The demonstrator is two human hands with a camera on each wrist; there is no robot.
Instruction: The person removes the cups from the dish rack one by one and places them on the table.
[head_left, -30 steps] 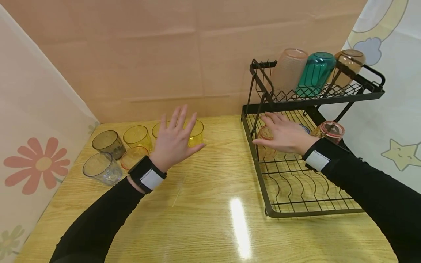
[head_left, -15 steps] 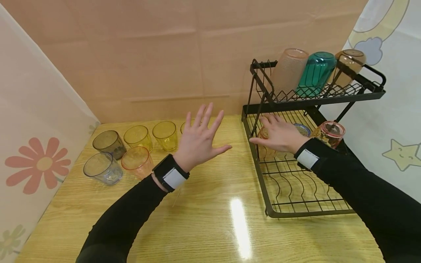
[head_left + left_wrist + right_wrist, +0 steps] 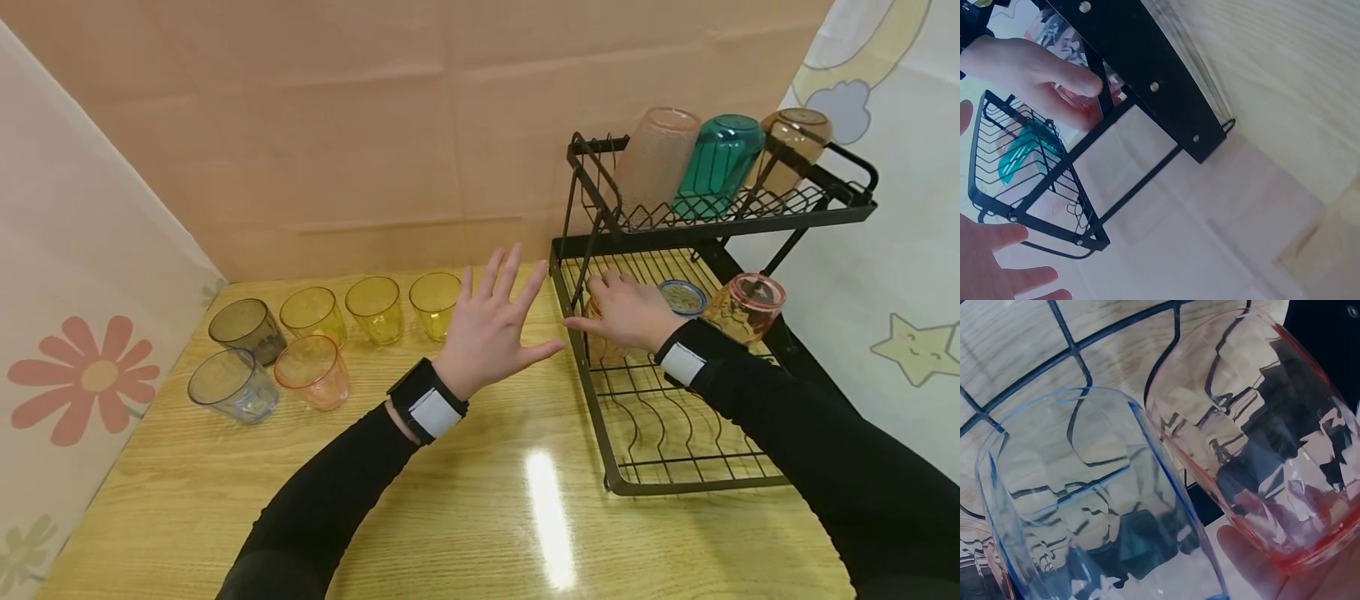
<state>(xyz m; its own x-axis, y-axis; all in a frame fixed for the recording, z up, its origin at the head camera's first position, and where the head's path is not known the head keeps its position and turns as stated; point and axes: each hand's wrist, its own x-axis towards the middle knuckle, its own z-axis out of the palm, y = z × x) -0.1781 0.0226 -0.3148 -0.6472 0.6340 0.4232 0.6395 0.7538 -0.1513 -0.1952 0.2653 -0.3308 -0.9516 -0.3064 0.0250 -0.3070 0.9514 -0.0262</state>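
Observation:
My right hand [image 3: 626, 312] grips an upside-down pink-tinted glass [image 3: 606, 354] at the left side of the rack's lower tier. In the right wrist view, its fingers [image 3: 1310, 584] lie at the red-tinted base of this faceted clear glass [image 3: 1260, 437]. Beside it stands a blue-tinted glass [image 3: 1097, 487], also inverted. My left hand [image 3: 491, 333] is held in the air just left of the rack, fingers spread, holding nothing. The left wrist view catches part of this left hand [image 3: 991, 265] near the rack's frame, with the right hand [image 3: 1035, 75] beyond.
The black two-tier dish rack [image 3: 615, 467] carries an inverted pink glass [image 3: 660, 162], teal glass [image 3: 720, 162] and amber glass [image 3: 791, 154] on top. A red-based glass [image 3: 746, 304] sits lower right. Several upright tumblers, including a yellow tumbler [image 3: 375, 310], stand on the table's left.
My left hand has travelled rightward from the tumblers toward the rack, fingers still spread. The right hand has shifted slightly left, and its fingers curl more over the pink-tinted glass.

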